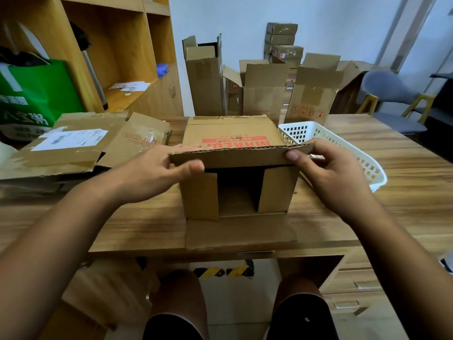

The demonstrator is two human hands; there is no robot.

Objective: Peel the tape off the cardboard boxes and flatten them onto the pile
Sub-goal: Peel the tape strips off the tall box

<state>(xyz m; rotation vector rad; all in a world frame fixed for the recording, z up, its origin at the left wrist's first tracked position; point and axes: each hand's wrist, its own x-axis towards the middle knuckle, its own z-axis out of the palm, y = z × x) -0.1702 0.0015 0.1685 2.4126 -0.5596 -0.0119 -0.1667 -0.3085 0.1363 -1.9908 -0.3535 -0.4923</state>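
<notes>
The person has a brown cardboard box with red print on top point(232, 133) sitting mid-way across the wooden table point(367, 217), open end facing them. Both hands are on its long top flap point(235, 158), which sticks out towards them roughly level. The left hand point(157, 173) pinches the left end, thumb on the front face and fingers laid over the top edge. The right hand point(328, 177) does the same at the right end, thumb tip pressed on the front. The bottom flap point(240, 231) lies flat on the table, reaching the near edge. The two short side flaps point(201, 195) are folded partly inward, with a dark gap between them.

It's pretty crowded around it. The pile of flattened cardboard point(68, 148), a white shipping label point(71, 139) on top, sits on the table to the left, close to the box. A white slotted plastic basket point(343, 148) is just beside the box on the right, and the right hand covers part of its near wall. Behind the table, several opened tall cardboard boxes point(262, 92) stand upright, with a stack of small closed boxes point(282, 42) against the wall. There's a green shopping bag point(36, 94) far left by the wooden shelf unit point(117, 45), and a grey chair point(392, 94) far right.
</notes>
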